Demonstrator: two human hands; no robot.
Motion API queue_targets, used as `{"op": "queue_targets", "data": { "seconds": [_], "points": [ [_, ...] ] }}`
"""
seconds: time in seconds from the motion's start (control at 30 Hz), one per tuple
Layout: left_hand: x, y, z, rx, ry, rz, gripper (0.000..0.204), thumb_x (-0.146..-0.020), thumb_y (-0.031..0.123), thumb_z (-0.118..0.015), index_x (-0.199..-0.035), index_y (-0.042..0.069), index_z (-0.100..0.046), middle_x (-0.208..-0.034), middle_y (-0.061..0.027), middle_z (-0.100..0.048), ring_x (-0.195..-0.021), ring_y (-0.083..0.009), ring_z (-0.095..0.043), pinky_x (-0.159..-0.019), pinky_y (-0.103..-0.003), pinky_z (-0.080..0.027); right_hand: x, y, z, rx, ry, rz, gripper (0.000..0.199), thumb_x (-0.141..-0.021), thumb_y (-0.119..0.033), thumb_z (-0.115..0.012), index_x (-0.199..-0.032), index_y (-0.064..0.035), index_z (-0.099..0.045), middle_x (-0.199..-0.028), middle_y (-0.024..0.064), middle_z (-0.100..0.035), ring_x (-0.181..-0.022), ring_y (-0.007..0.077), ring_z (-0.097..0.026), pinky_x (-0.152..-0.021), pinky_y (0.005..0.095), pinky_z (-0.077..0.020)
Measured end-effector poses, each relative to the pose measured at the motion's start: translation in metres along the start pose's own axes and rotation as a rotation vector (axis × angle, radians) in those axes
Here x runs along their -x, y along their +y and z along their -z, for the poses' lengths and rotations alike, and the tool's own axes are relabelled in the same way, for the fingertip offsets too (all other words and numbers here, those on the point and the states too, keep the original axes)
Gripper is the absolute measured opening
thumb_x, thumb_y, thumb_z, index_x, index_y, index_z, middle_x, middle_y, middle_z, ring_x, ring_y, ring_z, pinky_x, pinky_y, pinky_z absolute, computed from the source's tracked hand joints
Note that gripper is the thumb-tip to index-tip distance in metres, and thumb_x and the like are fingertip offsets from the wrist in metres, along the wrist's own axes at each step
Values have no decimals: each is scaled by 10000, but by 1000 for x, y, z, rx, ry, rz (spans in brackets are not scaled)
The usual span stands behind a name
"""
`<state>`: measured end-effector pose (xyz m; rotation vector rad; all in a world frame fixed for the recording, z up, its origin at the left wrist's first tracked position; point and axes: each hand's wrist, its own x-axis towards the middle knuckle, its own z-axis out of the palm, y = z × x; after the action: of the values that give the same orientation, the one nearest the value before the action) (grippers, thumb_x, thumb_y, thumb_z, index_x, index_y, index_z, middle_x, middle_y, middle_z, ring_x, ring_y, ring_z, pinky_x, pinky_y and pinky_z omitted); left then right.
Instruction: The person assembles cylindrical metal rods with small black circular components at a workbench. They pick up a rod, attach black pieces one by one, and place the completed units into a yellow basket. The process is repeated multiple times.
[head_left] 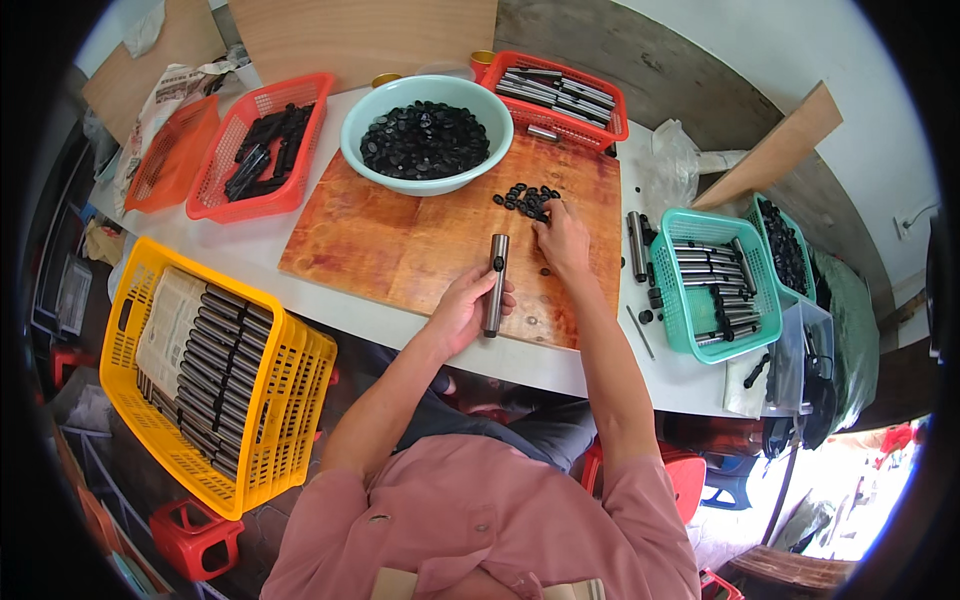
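Note:
My left hand (pixel 465 308) is closed around a silver metal tube (pixel 495 300), held nearly upright over the front of the wooden board (pixel 400 225). A small black piece shows on the tube's side, near its upper half. My right hand (pixel 564 238) reaches to a loose pile of small black round pieces (pixel 522 198) on the board. Its fingertips are pinched together at the pile's right edge; whether a piece is between them is hidden. Behind the pile stands a pale bowl (pixel 352 150) heaped with similar black pieces (pixel 425 140).
Red baskets with black parts (pixel 205 205) and metal tubes (pixel 620 125) stand behind. At right, a green basket (pixel 715 352) holds tubes; a thin rod (pixel 640 333) lies beside it. A yellow crate (pixel 290 400) of stacked tubes is at left, near a red stool (pixel 195 540).

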<state>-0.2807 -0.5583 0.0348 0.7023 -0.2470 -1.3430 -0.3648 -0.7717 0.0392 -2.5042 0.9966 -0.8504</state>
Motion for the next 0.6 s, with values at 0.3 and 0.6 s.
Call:
{"op": "queue_targets", "data": {
  "seconds": [0.3,0.6],
  "points": [
    [-1,-1,-1,-32,-7,6,185,-1059,186,-534,-1157,29,-524,-1022,-119,-642,-895,-214,-662,-800,-374,-569,2,4,3,-34,-67,-21,187,-866,-159,-697,-1013,-60,-637,-987,165,-675,-938,385,-669,-800,494,-545],
    [-3,-2,0,-36,-21,13,237,-1059,193,-553,-1220,22,-518,-1015,-99,-653,-887,-191,-676,-794,-341,-582,2,13,1,-3,-80,44,200,-887,-142,-698,-1049,-35,-648,-1004,180,-680,-927,411,-669,-788,492,-536]
  ]
}}
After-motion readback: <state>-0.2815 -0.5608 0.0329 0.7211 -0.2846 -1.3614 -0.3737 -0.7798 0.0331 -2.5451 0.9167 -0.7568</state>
